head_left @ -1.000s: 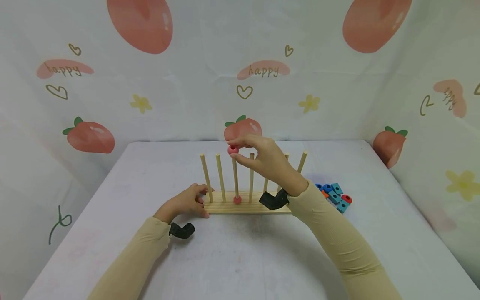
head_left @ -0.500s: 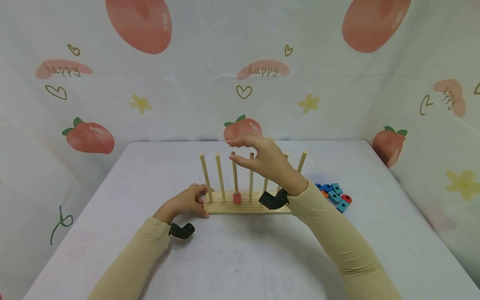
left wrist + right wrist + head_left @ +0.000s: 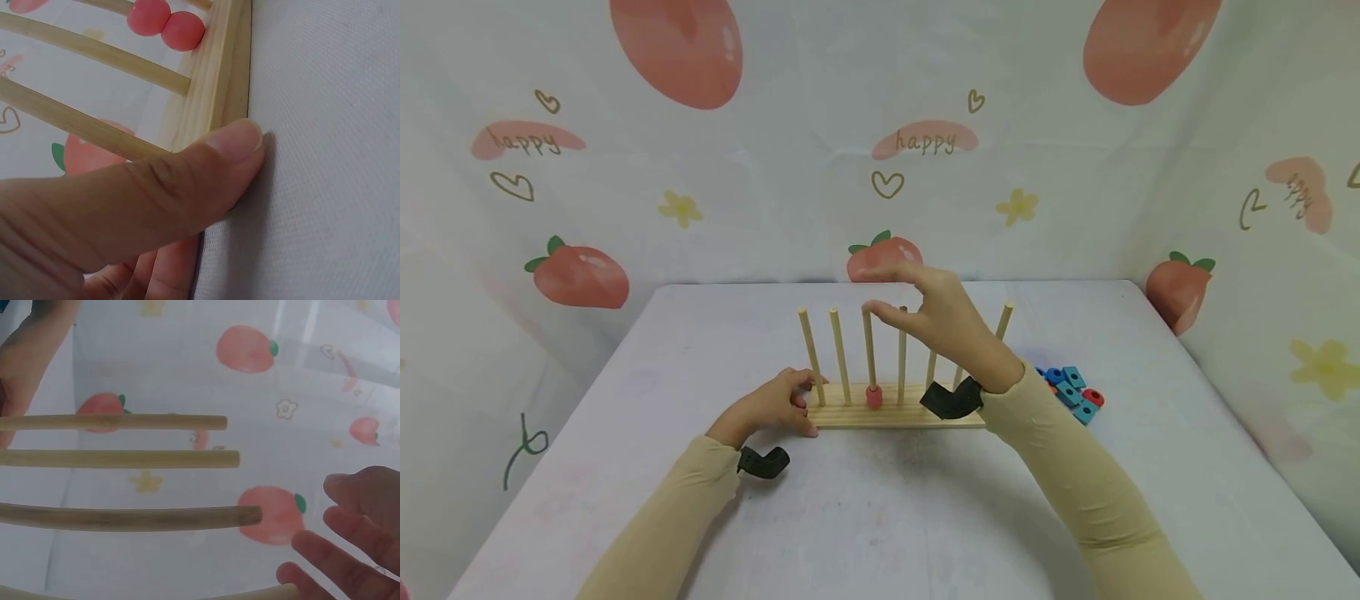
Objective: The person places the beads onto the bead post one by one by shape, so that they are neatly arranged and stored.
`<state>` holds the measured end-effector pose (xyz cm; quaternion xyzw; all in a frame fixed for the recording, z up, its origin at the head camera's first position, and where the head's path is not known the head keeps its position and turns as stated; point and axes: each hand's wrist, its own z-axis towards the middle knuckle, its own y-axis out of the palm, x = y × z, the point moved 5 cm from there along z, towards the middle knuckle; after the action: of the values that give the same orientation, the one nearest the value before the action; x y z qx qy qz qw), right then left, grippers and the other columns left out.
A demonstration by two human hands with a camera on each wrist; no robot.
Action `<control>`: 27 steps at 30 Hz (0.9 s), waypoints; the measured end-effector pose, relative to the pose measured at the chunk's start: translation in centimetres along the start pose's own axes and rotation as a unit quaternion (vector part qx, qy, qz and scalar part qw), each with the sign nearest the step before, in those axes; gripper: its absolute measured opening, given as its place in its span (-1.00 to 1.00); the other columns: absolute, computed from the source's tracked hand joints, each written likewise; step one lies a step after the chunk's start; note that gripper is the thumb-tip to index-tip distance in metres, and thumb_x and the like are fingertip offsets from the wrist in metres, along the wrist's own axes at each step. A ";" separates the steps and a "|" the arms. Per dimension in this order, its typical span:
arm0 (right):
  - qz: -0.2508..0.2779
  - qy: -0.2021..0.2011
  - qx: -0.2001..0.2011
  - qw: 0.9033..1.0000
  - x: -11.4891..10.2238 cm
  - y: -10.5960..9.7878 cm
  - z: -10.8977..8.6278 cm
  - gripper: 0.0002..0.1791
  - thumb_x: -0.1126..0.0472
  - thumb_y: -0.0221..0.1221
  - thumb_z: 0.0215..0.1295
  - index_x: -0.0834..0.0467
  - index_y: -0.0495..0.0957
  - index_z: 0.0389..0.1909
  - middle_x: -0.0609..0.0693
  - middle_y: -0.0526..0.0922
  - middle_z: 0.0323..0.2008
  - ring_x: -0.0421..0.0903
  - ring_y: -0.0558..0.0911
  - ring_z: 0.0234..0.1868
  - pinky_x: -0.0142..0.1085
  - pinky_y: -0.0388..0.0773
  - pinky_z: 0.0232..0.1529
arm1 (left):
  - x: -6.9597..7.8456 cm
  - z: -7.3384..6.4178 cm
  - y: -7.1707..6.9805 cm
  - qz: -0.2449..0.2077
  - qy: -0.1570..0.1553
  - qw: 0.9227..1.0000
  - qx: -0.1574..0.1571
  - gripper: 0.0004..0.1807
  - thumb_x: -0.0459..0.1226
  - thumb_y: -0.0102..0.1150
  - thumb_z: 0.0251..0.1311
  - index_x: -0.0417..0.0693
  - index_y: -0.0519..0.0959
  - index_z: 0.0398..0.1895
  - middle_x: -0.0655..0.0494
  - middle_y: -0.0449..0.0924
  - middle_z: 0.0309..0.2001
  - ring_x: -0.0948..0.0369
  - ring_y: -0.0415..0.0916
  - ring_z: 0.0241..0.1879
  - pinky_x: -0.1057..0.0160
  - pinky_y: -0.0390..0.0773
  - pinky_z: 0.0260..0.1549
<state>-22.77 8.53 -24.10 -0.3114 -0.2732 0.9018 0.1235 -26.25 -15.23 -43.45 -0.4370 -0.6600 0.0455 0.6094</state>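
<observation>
A wooden peg board (image 3: pixel 850 417) with several upright pegs stands mid-table. My left hand (image 3: pixel 769 407) grips its left end, the thumb (image 3: pixel 181 181) along the front edge and the other fingers behind. Two round pinkish-red beads (image 3: pixel 182 31) sit stacked at the foot of the third peg (image 3: pixel 870 350) from the left. Up near the top of that peg, my right hand (image 3: pixel 946 321) holds nothing, thumb and fingers spread apart. In the right wrist view, the fingers (image 3: pixel 337 565) are beside the peg tips. The right hand and forearm partly cover the pegs on the right.
To the right of the board lies a pile of small blocks and beads (image 3: pixel 1067 393), blue, teal, red and orange, partly behind the right sleeve (image 3: pixel 1060 467). White cloth with fruit prints (image 3: pixel 775 208) hangs behind and beside the white table (image 3: pixel 850 517).
The right hand has let go of a pinkish-red bead, which dropped down the third peg onto the lower one. That hand then moved slightly right and spread. The left hand stayed put.
</observation>
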 end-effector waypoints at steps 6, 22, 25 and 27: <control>-0.004 0.013 0.027 1.000 -0.9 -1.4 -0.3 -0.61 0.25 0.36 0.14 0.17 0.62 0.03 0.04 0.70 -0.05 -0.10 0.62 0.06 -0.18 0.44 0.16 | 0.0 0.0 0.0 0.002 -0.002 1.000 0.002 -0.16 -0.37 0.59 -0.29 -0.15 0.44 0.21 -0.17 0.28 0.03 0.09 0.33 -0.17 0.24 0.40 -0.25; -0.034 0.045 0.093 0.994 -2.6 -6.8 -4.1 -0.48 0.38 0.37 0.08 0.14 0.56 0.12 -0.01 0.65 0.06 -0.16 0.56 0.14 -0.38 0.38 0.21 | 0.2 -0.1 0.0 0.012 -0.002 1.000 0.008 -0.19 -0.39 0.58 -0.29 -0.12 0.45 0.18 -0.15 0.27 0.01 0.11 0.32 -0.22 0.24 0.38 -0.29; -0.051 0.046 0.106 0.992 -2.7 -7.6 -5.2 -0.42 0.42 0.38 0.05 0.15 0.53 0.16 0.01 0.62 0.10 -0.21 0.54 0.16 -0.44 0.35 0.22 | 0.3 -0.2 0.0 0.012 -0.001 1.000 0.008 -0.18 -0.39 0.58 -0.30 -0.12 0.45 0.18 -0.15 0.28 0.00 0.11 0.32 -0.21 0.24 0.38 -0.28; -0.054 0.041 0.119 0.991 -2.7 -8.2 -5.9 -0.38 0.47 0.38 0.01 0.17 0.51 0.18 0.04 0.61 0.12 -0.22 0.53 0.17 -0.45 0.34 0.23 | 0.3 -0.2 0.1 0.012 0.001 1.000 0.008 -0.18 -0.39 0.59 -0.30 -0.13 0.46 0.18 -0.15 0.28 0.00 0.11 0.32 -0.21 0.24 0.39 -0.28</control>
<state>-16.52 16.62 -21.96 -0.3164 -0.1753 0.9061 0.2194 -26.02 -15.10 -43.25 -0.4402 -0.6532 0.0578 0.6133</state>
